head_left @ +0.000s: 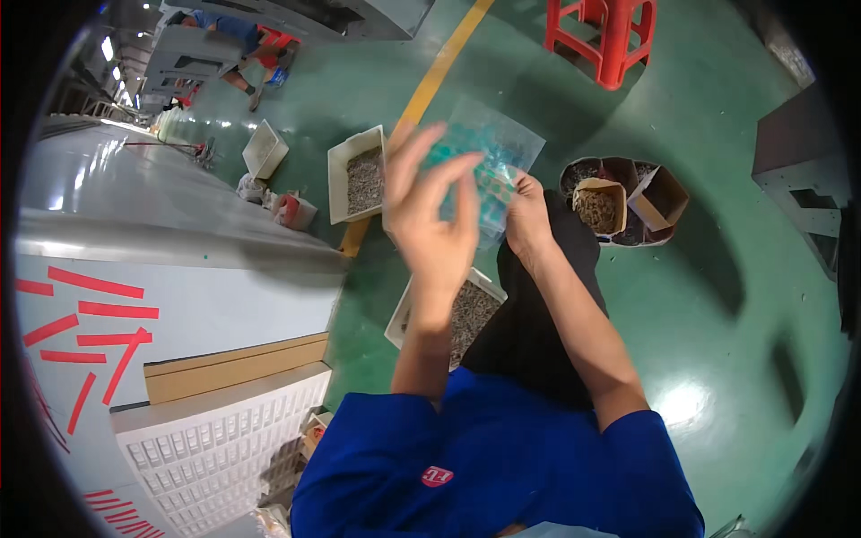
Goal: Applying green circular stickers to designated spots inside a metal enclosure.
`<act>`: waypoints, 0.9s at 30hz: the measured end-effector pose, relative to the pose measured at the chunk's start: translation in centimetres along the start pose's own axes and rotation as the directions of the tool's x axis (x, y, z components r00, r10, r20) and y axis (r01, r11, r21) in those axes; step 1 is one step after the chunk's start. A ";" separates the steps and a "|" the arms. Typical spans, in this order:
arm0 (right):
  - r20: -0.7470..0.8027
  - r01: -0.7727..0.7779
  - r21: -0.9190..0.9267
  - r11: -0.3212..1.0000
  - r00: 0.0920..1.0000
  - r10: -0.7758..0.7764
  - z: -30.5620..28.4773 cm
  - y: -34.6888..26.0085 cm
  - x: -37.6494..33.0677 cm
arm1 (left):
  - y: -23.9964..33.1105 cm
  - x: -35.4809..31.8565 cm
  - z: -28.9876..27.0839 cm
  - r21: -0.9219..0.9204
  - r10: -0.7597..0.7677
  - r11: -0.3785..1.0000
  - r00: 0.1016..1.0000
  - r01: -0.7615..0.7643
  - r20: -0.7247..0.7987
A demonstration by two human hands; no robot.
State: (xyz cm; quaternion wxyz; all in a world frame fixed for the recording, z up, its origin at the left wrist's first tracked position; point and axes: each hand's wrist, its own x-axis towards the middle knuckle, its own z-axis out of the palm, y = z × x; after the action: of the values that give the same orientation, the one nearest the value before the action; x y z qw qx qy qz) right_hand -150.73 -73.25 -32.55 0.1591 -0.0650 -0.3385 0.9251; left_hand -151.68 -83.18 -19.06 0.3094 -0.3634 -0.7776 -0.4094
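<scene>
Head view. The right hand (531,215) pinches the lower right edge of a clear plastic sheet with green spots (495,175), thumb and fingers closed on it. The left hand (430,220) is raised at the sheet's left side, fingers spread and loosely bent, blurred by motion; it appears to grip nothing, though whether a fingertip touches the sheet, or has a small piece on it, cannot be told. The sheet is tilted above the green floor (700,341), in front of the person's dark trouser leg (549,287). Below and to the left lies a white bin of small greyish pieces (337,179); a second white bin (397,327) lies nearer the body, partly hidden by the left forearm. To the right, beside the knee, a small tan box of brownish pieces (599,184) rests among other open containers.

Likely faults: the visible grip is at one edge only, so a tug from the left hand could bend the thin sheet or pull it free. If the green spots are loose pieces, a jolt or steeper tilt might scatter them on the floor or into a bin, where small strays would be hard to pick out.
</scene>
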 end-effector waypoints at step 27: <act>0.199 -0.116 -0.142 0.983 0.970 0.143 2.2 -3.0 -2.1 | -5.4 -1.9 -5.6 -0.367 -0.517 0.557 0.657 0.745 0.548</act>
State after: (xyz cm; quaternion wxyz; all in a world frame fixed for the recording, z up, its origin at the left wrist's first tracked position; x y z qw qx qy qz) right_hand -148.50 -73.12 -28.87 0.0573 0.0000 -0.4074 0.9115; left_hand -153.98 -90.76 -20.13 -0.1408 -0.1982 -0.7417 -0.6252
